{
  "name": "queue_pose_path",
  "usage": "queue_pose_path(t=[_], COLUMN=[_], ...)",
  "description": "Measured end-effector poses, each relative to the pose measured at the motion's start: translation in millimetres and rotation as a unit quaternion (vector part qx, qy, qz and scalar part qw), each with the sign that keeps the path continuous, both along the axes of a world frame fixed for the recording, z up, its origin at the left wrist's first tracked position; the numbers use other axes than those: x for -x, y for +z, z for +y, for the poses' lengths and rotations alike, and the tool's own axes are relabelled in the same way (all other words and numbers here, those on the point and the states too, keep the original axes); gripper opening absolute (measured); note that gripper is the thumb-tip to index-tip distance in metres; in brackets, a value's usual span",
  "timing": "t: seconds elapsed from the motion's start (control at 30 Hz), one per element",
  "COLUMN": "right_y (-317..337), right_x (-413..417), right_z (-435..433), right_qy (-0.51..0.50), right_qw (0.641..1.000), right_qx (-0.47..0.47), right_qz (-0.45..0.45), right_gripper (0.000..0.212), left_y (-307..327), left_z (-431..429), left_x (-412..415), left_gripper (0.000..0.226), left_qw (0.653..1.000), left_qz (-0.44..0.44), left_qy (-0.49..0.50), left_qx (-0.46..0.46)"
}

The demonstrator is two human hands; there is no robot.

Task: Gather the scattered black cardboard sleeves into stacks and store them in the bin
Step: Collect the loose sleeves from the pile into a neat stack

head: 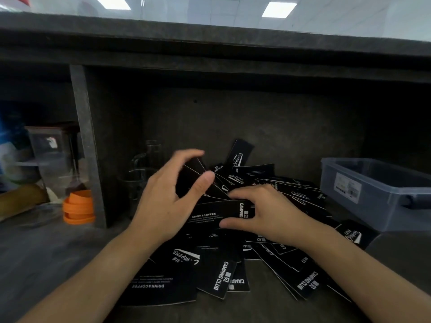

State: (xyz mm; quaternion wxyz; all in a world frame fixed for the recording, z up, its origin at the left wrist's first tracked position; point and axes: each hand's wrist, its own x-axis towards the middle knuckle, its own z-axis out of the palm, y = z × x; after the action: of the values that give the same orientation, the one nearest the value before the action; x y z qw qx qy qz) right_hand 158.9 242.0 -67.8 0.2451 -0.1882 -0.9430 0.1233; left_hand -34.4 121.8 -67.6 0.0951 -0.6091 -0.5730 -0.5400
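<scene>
The grey plastic bin (363,197) shows no contents from here; left hand (168,201) and right hand (268,210) each grip black cardboard sleeves (217,215) above the pile.

bin (373,194) open-topped right, orange lids (78,207) left

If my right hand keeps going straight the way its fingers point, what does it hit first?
The right hand points left across the sleeve it pinches. Going straight on, it would probably meet the left hand first, though depth is hard to judge.
</scene>
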Motion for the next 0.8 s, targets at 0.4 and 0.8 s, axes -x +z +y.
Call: queue_pose_path(t=[0.4, 0.8], right_y=[5.8, 2.9], right_x=[-8.2, -0.6], right_z=[5.8, -5.2], right_qy=[-0.038, -0.003], right_qw=[0.993, 0.988], right_qx=[0.105, 0.117], right_qz=[-0.021, 0.105], right_gripper=[0.028, 0.035], left_y=[5.2, -6.2], left_z=[7.0, 16.0], left_x=[7.1, -2.8], left_gripper=[0.036, 0.018], left_qw=[0.953, 0.928], left_qz=[-0.293, -0.355], left_qy=[0.044, -0.102], left_qx=[0.066, 0.045])
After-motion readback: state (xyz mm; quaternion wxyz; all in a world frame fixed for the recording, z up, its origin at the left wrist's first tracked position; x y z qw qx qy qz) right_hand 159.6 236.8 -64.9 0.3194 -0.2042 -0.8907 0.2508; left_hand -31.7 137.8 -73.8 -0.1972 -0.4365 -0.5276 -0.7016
